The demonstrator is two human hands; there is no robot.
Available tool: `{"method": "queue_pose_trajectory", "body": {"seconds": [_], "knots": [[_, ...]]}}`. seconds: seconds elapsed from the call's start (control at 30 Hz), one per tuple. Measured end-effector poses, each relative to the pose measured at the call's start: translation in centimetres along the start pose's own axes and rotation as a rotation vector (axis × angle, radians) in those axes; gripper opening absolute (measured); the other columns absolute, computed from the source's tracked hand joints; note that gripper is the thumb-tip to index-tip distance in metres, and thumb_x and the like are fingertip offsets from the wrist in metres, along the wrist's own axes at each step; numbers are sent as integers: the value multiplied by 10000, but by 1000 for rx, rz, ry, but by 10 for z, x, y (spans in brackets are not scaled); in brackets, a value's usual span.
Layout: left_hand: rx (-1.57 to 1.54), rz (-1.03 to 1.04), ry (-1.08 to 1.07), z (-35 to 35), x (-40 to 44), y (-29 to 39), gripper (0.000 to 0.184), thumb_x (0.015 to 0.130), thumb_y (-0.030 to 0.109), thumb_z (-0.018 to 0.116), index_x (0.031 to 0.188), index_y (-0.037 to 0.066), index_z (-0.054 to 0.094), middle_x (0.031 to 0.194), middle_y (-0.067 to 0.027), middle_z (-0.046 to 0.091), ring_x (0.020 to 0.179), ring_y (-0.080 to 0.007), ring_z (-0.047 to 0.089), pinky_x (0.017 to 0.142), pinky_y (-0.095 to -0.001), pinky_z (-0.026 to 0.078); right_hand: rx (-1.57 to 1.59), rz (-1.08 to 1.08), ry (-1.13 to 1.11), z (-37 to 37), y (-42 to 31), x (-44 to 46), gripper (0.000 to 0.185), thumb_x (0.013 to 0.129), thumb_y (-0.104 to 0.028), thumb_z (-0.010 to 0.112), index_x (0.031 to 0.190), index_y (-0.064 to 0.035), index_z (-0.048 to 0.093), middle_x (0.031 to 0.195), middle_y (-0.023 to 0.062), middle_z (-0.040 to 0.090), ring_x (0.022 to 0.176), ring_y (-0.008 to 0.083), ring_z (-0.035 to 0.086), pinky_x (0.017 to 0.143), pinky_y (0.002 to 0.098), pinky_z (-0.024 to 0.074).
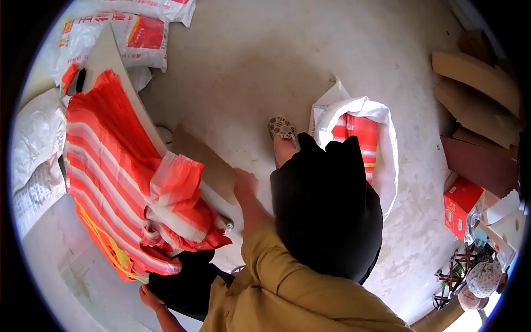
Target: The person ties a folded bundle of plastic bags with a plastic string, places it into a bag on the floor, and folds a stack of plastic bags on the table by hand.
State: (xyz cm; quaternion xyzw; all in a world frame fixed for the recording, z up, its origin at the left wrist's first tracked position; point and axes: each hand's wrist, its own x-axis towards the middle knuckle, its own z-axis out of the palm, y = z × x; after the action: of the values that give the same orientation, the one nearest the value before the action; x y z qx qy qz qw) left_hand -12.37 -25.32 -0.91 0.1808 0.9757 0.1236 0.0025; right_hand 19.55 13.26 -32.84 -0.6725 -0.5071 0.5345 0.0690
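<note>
Striped bags (110,166) heaped over the board (108,52) could slide off its near end if loose folds shift; left hand (152,299) beside them, right hand (245,184) curled, whether gripping unclear for both.

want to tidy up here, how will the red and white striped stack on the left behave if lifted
The striped stack will probably sag, since one end lies in loose crumples. Its thin, partly see-through layers look like plastic, so they might slide over each other.
</note>
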Motion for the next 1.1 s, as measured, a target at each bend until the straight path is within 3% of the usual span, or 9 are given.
{"method": "queue_pose_trajectory", "body": {"seconds": [0.17,0.27,0.47,0.57,0.67,0.77,1.1], "knots": [[-6,-18,5,-1,-6,1,400,1022,327,482,893,-8,659,827,-132,637,769,-277,578,762,-409,495,-125,-185,51,14,9,-3,372,909,-104,607,1212,-265,754,1118,107,760,1053,359,702,940,477,559],[14,-2,29,1,-16,13,385,1022,310,488,891,-9,658,819,-129,633,763,-273,576,756,-402,494,-127,-437,27,16,-29,16,391,920,-34,562,1230,-184,745,1132,132,749,1085,369,675,910,482,563],[-27,-5,7,3,-12,-4,344,1019,265,504,894,-16,656,821,-125,630,758,-262,574,751,-389,493,-82,-402,-125,4,-98,44,320,925,-88,616,1204,-164,756,1109,141,760,1074,387,693,915,479,567],[-77,-13,8,5,-13,1,323,1018,245,512,894,-19,650,819,-120,623,759,-250,572,750,-381,491,-246,-327,-159,-3,-89,53,297,930,-102,614,1173,-167,772,1121,142,763,1084,380,706,917,474,572],[-103,-28,19,8,-15,-4,301,1018,220,516,886,-22,637,807,-109,609,753,-236,562,742,-372,484,-183,-356,-121,-1,-51,62,277,931,-153,622,1159,-168,779,1152,134,761,1112,358,706,923,469,569],[-136,-38,7,7,-17,3,275,1016,193,521,879,-21,627,799,-100,597,749,-226,551,734,-364,476,-256,-303,-265,12,-38,75,275,950,-204,612,1169,-169,776,1181,139,752,1127,356,696,930,469,558],[-177,-13,14,6,-28,19,208,1002,133,532,886,-18,616,831,-91,599,784,-213,559,759,-345,473,-45,-252,-291,112,-49,51,292,967,-252,593,1187,-152,758,1180,151,748,1118,366,697,929,473,553]]}}
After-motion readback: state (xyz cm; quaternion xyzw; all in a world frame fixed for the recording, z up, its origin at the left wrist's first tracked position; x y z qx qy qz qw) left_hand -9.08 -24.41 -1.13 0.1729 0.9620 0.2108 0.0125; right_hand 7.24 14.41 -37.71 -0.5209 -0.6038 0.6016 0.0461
